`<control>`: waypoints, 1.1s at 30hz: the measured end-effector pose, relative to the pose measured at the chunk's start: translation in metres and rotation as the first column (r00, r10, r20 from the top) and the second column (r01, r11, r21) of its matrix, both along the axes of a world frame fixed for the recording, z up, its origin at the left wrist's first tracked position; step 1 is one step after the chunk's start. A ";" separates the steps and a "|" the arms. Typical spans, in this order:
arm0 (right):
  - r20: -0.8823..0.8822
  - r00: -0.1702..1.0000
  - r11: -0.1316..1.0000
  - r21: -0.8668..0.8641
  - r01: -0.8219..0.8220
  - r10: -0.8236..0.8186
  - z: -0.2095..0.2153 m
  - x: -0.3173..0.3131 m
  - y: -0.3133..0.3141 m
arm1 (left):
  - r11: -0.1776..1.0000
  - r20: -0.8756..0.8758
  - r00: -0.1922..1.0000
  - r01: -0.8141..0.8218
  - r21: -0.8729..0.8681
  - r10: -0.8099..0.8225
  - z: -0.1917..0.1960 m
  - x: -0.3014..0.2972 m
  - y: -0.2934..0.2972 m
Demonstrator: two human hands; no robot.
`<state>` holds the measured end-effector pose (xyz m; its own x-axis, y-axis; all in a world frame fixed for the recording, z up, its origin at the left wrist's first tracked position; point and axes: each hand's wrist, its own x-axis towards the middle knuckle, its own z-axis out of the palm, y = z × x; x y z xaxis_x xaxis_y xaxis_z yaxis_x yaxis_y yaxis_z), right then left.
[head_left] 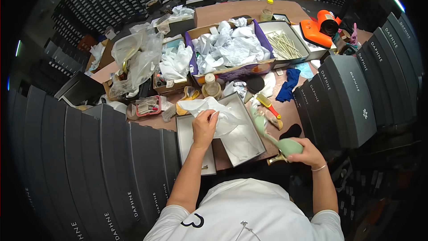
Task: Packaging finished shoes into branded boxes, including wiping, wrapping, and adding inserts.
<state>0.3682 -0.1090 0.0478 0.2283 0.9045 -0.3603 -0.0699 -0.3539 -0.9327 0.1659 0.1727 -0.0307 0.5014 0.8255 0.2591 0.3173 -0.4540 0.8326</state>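
White tissue paper (211, 111) is pinched between the fingers of my left hand (204, 129), above an open grey shoebox (261, 154). More white paper (240, 140) lies inside that box. To its left is a second shallow, white-lined box part (185, 139), partly behind my left forearm; whether it is the lid I cannot tell. My right hand (307, 154) grips a pale green shoe (289, 145) by its heel end, to the right of the box. The shoe's gold-coloured heel (277, 158) points down and left, while its front end is somewhat blurred.
Stacked dark shoeboxes (113, 160) rise at left, with another stack (341, 102) at right. Behind the open box are a purple-edged carton (191, 53) of crumpled paper, a glass jar (211, 87), a red-yellow brush (269, 105), a blue cloth (289, 85) and an orange tool (317, 34).
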 end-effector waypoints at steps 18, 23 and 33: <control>-0.915 0.372 0.919 0.000 0.395 -0.160 -0.093 -0.083 0.020 | 0.957 0.175 0.983 0.097 -0.274 -0.050 0.038 -0.023 -0.043; -0.890 0.434 0.936 0.025 0.351 -0.139 -0.077 -0.086 0.024 | 0.958 0.188 0.950 0.272 -0.096 -0.250 0.054 -0.022 -0.064; -0.044 0.968 0.913 0.323 0.248 -0.247 -0.085 -0.111 0.070 | 0.811 0.222 0.808 0.442 0.384 -0.546 0.059 -0.027 -0.108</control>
<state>0.2573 -0.0393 -0.0376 0.4592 0.8864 -0.0587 -0.1185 -0.0043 -0.9929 0.1388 0.0643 0.0283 0.6691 0.3409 0.6604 -0.2685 -0.7177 0.6425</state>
